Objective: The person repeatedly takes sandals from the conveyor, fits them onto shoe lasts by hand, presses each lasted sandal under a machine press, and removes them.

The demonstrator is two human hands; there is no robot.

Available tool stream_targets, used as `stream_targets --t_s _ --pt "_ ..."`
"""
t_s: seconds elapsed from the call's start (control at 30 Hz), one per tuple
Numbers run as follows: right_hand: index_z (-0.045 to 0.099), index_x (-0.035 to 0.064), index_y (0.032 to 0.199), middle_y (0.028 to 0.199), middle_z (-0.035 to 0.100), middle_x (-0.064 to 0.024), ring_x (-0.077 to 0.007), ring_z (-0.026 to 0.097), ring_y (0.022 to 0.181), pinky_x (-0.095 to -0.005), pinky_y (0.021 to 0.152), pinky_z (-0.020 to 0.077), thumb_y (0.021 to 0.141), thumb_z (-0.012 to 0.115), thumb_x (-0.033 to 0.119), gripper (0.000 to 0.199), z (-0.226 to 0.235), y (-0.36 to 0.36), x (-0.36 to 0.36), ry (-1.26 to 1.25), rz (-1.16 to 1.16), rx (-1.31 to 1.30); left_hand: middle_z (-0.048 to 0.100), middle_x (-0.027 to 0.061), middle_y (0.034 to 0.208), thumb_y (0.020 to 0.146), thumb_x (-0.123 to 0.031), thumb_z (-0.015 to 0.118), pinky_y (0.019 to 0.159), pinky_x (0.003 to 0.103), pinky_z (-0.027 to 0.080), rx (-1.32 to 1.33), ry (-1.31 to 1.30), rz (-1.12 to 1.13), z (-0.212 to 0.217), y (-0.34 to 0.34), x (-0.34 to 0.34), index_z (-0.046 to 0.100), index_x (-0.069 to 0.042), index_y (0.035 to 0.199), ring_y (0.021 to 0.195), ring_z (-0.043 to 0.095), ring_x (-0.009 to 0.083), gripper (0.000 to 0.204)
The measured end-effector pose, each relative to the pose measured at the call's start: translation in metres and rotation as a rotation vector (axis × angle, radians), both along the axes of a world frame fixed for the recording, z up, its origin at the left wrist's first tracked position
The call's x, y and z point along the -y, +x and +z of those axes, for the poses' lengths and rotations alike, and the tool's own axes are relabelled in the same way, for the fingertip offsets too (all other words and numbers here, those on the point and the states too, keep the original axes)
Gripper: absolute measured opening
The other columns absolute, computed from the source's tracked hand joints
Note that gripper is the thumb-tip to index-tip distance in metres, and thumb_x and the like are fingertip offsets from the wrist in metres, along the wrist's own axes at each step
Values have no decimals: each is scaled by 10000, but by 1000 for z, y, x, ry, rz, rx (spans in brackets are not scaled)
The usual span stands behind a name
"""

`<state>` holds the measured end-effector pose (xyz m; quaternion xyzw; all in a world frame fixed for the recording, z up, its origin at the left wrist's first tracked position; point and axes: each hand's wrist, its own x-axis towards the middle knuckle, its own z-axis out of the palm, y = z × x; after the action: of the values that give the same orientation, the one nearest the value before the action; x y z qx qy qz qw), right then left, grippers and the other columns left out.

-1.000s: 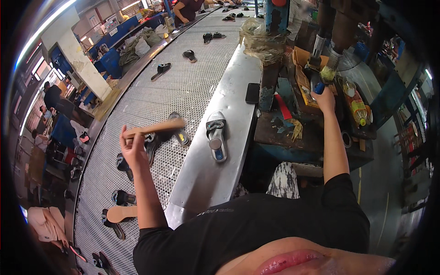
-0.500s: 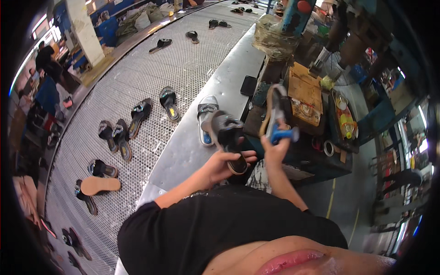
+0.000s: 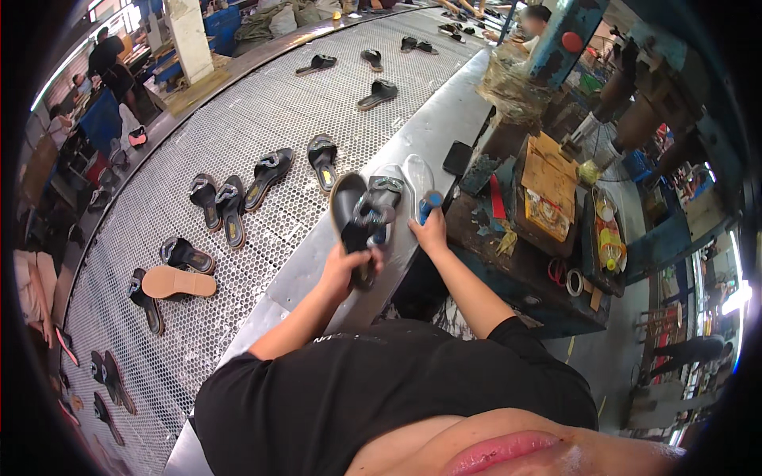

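In my left hand (image 3: 347, 268) is a black slide sandal (image 3: 346, 208) with a shiny ornament on its strap, my fingers closed round its heel end. Motion blurs its lower part. My right hand (image 3: 429, 235) grips a grey foot-shaped shoe last (image 3: 417, 176) with a blue heel part, at the metal ledge (image 3: 305, 274). Between the two hands, a second grey last with a strap over it (image 3: 386, 186) rests on the ledge, partly hidden by the sandal.
Several black sandals lie on the perforated conveyor (image 3: 262, 230) to the left, one pale sole-up sandal (image 3: 181, 282) among them. A phone (image 3: 457, 158) lies on the ledge. The right-hand bench holds a wooden board (image 3: 550, 186), a tape roll (image 3: 575, 282) and a tray with bottles (image 3: 608, 230).
My right hand has brought the shoe last leftward from the bench to the ledge. My left hand has moved left with the sandal and closed round its heel. The view has shifted.
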<state>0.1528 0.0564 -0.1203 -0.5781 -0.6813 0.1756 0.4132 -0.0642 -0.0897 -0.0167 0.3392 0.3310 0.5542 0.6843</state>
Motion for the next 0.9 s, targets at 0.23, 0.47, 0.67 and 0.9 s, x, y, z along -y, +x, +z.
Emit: stream_targets --t_s 0.23,0.47,0.67,0.9 --pt "229 -69 1405 1402 316 -311 -432 320 1332 -439 1132 242 682 778 135 931 5 -71 56 222 74 -305 669 168 958 800 -37 611 761 413 568 -18 -183 180 -45 -66 50 523 60 1132 817 674 271 357" --pt "455 44 1195 1321 552 -125 -307 540 1185 -419 992 422 636 807 188 676 33 -78 50 -132 165 -65 460 220 1399 779 79 528 1048 485 433 657 -404 -9 -79 -36 36 355 66 1363 1290 472 348 610" --pt "427 83 1076 1377 506 -177 -275 503 1229 -379 1029 378 648 761 89 543 137 -36 134 -57 547 -376 639 159 1049 778 42 545 914 411 510 -110 600 199 -12 -28 -39 575 15 1126 964 637 278 350" --pt "408 72 1049 1403 478 -186 -276 489 1239 -375 1028 368 662 741 57 511 182 -4 199 103 460 -332 615 124 1104 923 -298 616 904 346 484 -6 44 83 49 36 -84 517 -21 1227 977 602 211 423"
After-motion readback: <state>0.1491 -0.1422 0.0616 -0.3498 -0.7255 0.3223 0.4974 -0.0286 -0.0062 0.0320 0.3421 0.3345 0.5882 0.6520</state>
